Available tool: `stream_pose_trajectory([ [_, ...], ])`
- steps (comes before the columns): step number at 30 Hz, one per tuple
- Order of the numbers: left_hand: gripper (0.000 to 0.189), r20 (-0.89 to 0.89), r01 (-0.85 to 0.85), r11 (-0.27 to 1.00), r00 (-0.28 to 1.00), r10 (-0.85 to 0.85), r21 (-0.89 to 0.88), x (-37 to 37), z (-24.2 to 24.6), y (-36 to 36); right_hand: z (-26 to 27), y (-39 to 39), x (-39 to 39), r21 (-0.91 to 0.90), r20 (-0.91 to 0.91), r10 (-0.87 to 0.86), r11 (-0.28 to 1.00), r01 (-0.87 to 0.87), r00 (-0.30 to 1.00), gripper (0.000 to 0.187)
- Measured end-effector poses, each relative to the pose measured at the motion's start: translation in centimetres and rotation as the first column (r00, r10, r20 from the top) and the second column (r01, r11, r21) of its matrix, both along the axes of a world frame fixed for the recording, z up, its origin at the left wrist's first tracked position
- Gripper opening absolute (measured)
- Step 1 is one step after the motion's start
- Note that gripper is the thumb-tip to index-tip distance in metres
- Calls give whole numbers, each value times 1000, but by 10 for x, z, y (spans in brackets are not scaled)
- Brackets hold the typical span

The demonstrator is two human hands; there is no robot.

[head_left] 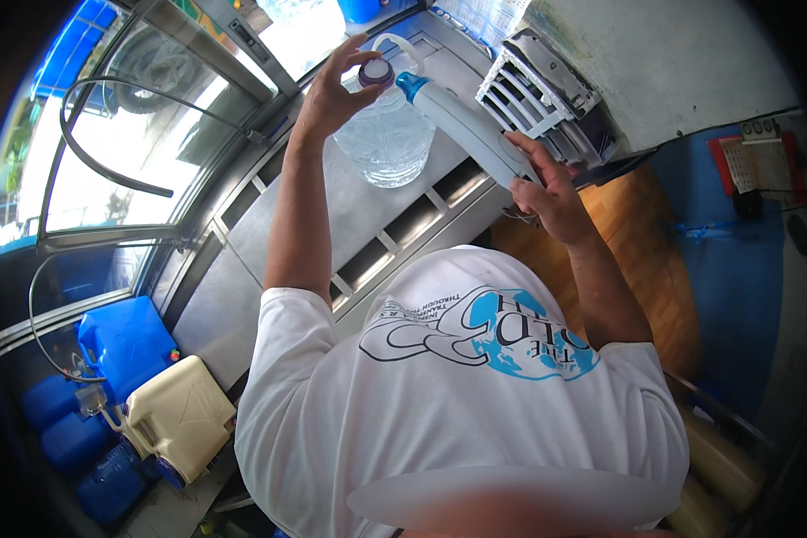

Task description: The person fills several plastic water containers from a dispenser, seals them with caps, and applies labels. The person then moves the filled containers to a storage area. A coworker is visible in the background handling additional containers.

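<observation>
On the metal counter in front of me stands a round clear plastic water bottle with a white carrying handle. My left hand grips its purple-rimmed, white-topped cap at the neck, thumb on one side and fingers on the other. My right hand holds the rear end of a long light-grey handheld blower. Its translucent blue nozzle points at the cap, a short way off. A thin cord shows below my right hand.
A white slatted rack stands right of the bottle. Glazed metal-framed doors and a dangling grey hose are at left. Blue and cream water containers sit lower left. Rectangular slots run along the counter's near edge.
</observation>
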State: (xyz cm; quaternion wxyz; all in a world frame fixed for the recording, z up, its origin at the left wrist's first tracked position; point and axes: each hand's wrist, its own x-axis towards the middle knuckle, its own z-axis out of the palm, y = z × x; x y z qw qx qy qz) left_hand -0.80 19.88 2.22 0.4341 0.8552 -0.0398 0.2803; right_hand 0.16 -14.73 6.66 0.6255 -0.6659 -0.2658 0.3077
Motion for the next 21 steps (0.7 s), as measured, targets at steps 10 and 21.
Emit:
stream_pose_trajectory([
  [10, 78, 12, 34, 993, 999, -35, 112, 5, -2, 9, 6, 1, -5, -8, -4, -27, 1000, 27, 1000, 55],
  [21, 79, 5, 114, 993, 993, -114, 39, 6, -1, 10, 40, 16, 6, -56, 51, -9, 998, 12, 999, 53],
])
